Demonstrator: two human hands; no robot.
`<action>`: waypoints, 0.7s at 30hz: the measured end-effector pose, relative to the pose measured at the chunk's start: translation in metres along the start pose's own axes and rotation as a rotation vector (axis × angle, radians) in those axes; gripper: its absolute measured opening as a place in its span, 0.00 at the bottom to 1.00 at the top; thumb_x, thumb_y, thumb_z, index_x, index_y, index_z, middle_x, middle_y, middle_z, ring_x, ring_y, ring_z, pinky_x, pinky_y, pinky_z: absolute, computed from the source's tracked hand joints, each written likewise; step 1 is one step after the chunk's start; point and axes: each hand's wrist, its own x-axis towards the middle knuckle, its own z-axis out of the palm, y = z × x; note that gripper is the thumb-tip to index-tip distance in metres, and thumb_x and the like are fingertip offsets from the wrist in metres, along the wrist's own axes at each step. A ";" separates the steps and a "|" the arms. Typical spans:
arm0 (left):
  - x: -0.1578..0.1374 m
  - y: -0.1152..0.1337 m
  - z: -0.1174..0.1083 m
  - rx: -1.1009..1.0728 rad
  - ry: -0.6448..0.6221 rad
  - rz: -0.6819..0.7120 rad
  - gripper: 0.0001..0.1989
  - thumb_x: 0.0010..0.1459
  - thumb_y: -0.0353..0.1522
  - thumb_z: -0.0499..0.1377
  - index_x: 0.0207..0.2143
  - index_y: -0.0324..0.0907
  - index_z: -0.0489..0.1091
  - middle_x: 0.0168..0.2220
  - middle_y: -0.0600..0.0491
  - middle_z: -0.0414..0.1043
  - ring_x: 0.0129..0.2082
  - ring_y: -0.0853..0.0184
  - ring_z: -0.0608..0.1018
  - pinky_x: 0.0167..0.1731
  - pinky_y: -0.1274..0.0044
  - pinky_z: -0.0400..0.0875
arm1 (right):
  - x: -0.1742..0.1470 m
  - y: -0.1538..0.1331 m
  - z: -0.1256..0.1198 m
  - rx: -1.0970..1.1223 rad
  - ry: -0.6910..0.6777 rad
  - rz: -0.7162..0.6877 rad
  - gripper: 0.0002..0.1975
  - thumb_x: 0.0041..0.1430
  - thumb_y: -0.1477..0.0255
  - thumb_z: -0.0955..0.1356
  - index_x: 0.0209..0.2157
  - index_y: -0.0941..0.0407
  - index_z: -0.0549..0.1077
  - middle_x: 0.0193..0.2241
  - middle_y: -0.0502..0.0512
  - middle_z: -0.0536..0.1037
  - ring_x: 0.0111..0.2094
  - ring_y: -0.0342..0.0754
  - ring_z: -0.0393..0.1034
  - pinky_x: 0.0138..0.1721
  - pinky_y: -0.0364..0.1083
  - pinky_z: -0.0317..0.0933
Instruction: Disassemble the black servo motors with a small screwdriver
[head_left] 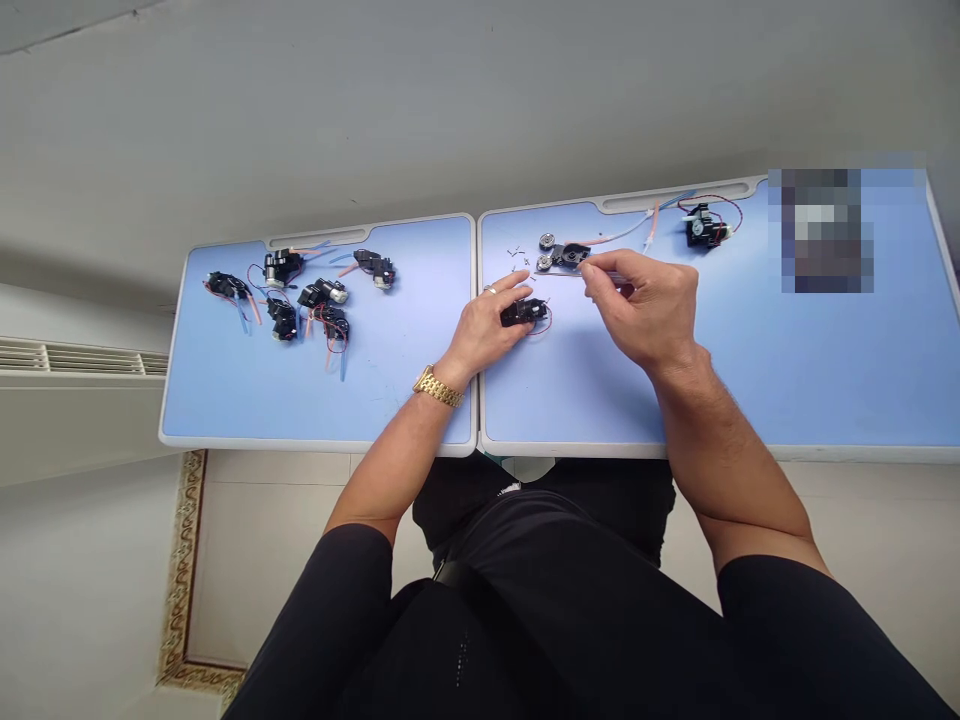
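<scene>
My left hand rests on the table with its thumb and fingers closed around a small black motor unit, which has a thin red wire looping off its right side. My right hand is pinched just right of a black housing part. A thin rod-like tool reaches leftward from the right fingertips; its exact kind is too small to tell. Two round metal-looking wheels sit at the housing's left end. Several tiny dark screws lie scattered above my left hand.
Several black motor units with wires and blue and orange tubes lie on the left table. Another motor unit stands at the back right. Pale tubes run behind my right hand. A pixelated patch covers the far right. A seam divides the tables.
</scene>
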 end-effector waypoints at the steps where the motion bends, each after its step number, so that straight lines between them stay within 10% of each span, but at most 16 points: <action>1: 0.000 0.000 -0.001 -0.008 -0.004 0.005 0.25 0.61 0.24 0.71 0.59 0.47 0.80 0.74 0.46 0.72 0.73 0.53 0.77 0.75 0.54 0.72 | 0.000 0.000 0.000 0.005 0.003 0.003 0.11 0.72 0.66 0.70 0.36 0.50 0.84 0.28 0.49 0.85 0.27 0.48 0.77 0.34 0.50 0.71; 21: -0.018 -0.010 -0.021 -0.253 0.034 -0.010 0.20 0.65 0.38 0.74 0.58 0.50 0.81 0.53 0.50 0.86 0.51 0.61 0.85 0.57 0.64 0.81 | -0.004 -0.021 -0.015 0.256 -0.066 -0.011 0.02 0.66 0.68 0.73 0.36 0.49 0.78 0.33 0.50 0.84 0.31 0.49 0.79 0.33 0.52 0.76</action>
